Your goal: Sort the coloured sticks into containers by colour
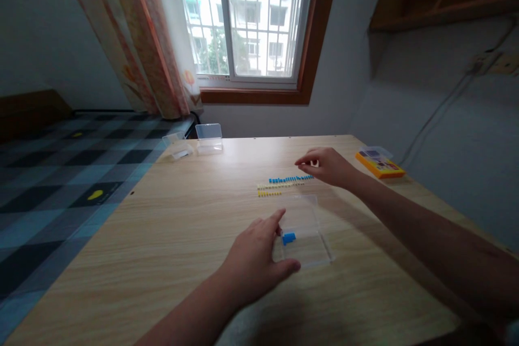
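Note:
My left hand (259, 254) lies at the left side of an opened clear plastic box (312, 248), thumb and index finger spread apart along its edge. Inside that box, close to my fingers, are a few blue pieces (289, 238). Farther up, my right hand (324, 165) is above the table with thumb and fingertips pinched together; anything between them is too small to make out. Just below it runs a row of small blue pieces (286, 179). Nearer to me are a row of pale pieces (279, 186) and a shorter row of yellow pieces (268, 193).
Two more clear plastic boxes, one with its lid up (210, 143) and another (178, 148), stand at the table's far left. An orange-yellow box (381, 166) with a clear lid on it sits at the right edge. A bed (81, 194) adjoins the wooden table (162, 238).

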`<control>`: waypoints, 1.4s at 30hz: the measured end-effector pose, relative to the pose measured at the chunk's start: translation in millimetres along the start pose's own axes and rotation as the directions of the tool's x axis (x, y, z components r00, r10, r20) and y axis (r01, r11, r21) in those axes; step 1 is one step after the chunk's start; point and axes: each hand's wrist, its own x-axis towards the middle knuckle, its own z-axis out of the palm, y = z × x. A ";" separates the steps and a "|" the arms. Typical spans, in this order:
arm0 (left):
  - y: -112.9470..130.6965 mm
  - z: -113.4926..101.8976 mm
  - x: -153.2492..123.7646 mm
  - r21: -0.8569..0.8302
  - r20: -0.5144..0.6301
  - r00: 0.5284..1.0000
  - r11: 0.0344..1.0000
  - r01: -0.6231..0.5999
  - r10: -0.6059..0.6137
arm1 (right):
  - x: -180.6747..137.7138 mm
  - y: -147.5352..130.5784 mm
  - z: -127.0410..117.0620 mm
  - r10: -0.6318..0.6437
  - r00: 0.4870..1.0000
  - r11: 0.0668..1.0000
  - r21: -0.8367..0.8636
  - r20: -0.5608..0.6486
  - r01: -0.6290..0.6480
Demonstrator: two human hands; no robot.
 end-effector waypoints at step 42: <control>3.2 -3.0 -1.0 -0.011 0.017 1.000 1.000 0.001 0.000 | 38.1 -43.7 -0.6 0.022 0.994 0.998 -0.055 0.112 -0.016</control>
